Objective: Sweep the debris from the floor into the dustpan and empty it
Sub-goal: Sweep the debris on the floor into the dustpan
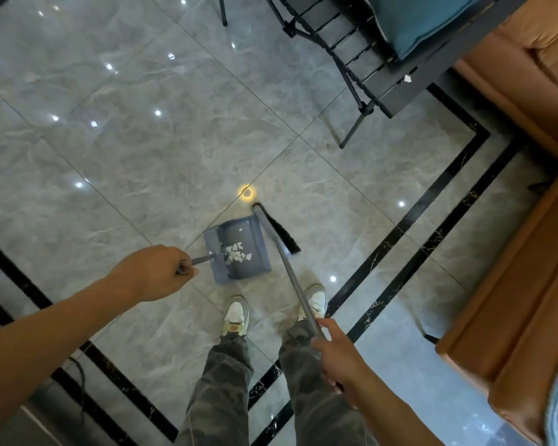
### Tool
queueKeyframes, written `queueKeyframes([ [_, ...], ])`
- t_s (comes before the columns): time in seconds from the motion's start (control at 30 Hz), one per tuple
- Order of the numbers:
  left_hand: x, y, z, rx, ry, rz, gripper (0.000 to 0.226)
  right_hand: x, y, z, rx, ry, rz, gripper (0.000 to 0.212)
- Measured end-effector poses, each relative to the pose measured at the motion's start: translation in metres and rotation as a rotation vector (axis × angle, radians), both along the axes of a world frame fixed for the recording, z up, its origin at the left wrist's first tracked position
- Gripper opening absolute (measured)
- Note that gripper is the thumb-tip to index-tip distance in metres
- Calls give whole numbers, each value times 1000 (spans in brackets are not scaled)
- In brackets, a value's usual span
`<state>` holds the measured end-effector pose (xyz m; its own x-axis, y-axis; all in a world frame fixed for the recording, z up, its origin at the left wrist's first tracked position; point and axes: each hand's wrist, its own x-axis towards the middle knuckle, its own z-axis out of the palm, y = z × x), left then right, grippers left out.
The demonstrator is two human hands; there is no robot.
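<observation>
A blue-grey dustpan [255,235] rests on the grey tiled floor just ahead of my feet, with several white paper scraps [237,252] heaped near its toothed back edge. My left hand [157,272] is shut on the dustpan's grey handle. A broom [279,230] with black bristles stands at the dustpan's right edge, its grey pole slanting back to my right hand [335,355], which grips the pole. One white scrap [407,78] lies on the black table's edge at the upper right.
A black slatted folding table [384,75] with thin legs stands ahead on the right, a teal cushion [413,20] on it. An orange-brown sofa [512,252] lines the right side. Black border strips cross the floor. My two white shoes [237,313] stand behind the dustpan.
</observation>
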<state>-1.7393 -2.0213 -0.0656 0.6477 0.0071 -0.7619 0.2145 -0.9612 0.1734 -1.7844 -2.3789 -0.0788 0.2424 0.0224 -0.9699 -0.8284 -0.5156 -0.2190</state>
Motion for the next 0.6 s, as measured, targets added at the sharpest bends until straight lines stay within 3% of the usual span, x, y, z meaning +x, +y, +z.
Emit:
queueKeyframes([
  [0.1,-1,9,-11,5,-25,-10,40,-8,16,11,64,-10,-95,27],
  [0.37,-7,25,-18,-60,-65,-18,44,-7,10,41,-3,-90,-129,28],
  [0.6,-10,42,-29,-45,-49,-14,41,19,32,23,-80,-104,-170,34],
])
